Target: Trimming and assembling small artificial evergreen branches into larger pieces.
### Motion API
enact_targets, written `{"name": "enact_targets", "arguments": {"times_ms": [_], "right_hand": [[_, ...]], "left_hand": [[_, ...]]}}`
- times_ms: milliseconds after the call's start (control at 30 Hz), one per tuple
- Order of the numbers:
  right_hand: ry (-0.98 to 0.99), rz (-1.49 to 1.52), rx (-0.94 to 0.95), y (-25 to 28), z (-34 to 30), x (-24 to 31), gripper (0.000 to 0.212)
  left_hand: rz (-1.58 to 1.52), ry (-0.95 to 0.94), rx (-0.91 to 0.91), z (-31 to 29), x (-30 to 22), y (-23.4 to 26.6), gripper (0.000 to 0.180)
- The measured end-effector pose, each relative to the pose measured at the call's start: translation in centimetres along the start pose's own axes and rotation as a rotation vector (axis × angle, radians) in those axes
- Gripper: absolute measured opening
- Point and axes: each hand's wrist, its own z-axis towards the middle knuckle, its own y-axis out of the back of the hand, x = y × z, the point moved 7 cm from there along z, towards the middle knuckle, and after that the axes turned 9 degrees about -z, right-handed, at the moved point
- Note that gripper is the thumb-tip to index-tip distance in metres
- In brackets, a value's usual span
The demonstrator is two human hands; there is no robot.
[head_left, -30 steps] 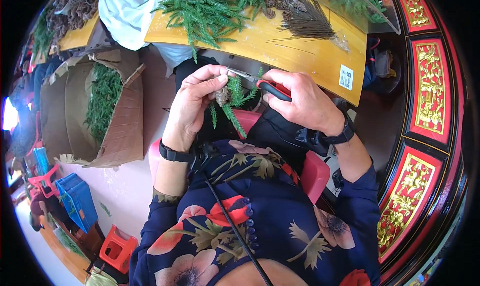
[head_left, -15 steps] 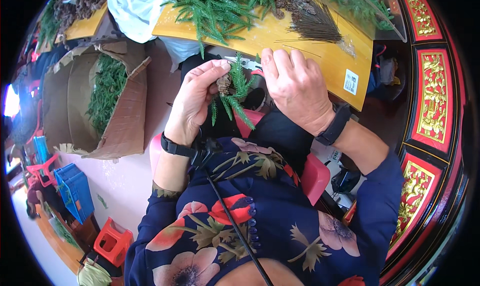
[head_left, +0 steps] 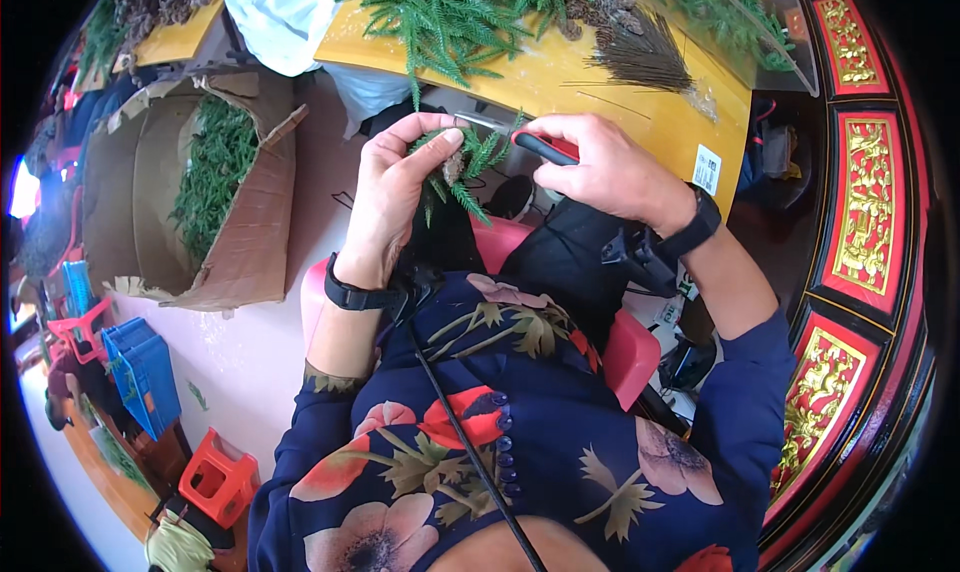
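Note:
In front of my lap, my left hand (head_left: pixel 392 187) pinches an artificial green pine sprig (head_left: pixel 482 158) with a small brown pine cone (head_left: pixel 453 166) on it. Thumb and fingers close around its upper end. My right hand (head_left: pixel 618 170) grips long-nosed pliers by their red and black handles (head_left: pixel 546 149). Their metal jaws reach left to the top of the sprig, beside my left fingertips. Whether the jaws are clamped on a wire there I cannot tell.
On the yellow table (head_left: pixel 560 77) lie a heap of green sprigs (head_left: pixel 440 22) and wire-stemmed pine cones (head_left: pixel 645 57). A clear plastic bin (head_left: pixel 800 47) stands far right. To my left is a cardboard box (head_left: pixel 245 262) of greenery, with a red stool (head_left: pixel 217 479) and blue crate (head_left: pixel 145 377) behind.
My right hand has turned and lowered, so the pliers' handles now show. The sprig and cone have rotated in my left hand, whose thumb now lies nearer the cone.

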Motion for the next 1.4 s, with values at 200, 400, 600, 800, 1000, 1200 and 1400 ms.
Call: {"name": "enact_targets", "arguments": {"times_ms": [200,400,600,800,1000,1200,1400], "right_hand": [[0.042,0.286,0.159,-1.0,0.6,-0.9,0.026],[-0.007,0.253,0.337,-1.5,0.4,-1.2,0.026],[-0.014,0.317,0.363,-1.4,0.2,-1.0,0.025],[0.007,0.273,0.315,-1.4,0.2,-0.9,0.025],[0.005,0.256,0.273,-1.5,-0.2,-0.9,0.023],[-0.017,0.196,0.207,-1.4,-0.7,-0.8,0.024],[0.008,0.091,0.118,-1.1,-1.0,-0.1,0.025]], "left_hand": [[0.032,0.037,0.024,0.0,0.3,-0.1,0.011],[0.065,0.074,0.019,0.0,0.1,-0.3,0.011],[0.063,0.100,0.037,0.1,0.3,-0.2,0.011],[0.081,0.083,0.056,0.0,0.1,-0.2,0.012],[0.101,0.063,0.071,-0.2,-0.2,-0.4,0.013],[0.160,-0.002,0.069,-0.4,-0.7,-0.7,0.015],[0.311,-0.074,0.023,-0.4,-0.8,-0.6,0.017]]}}
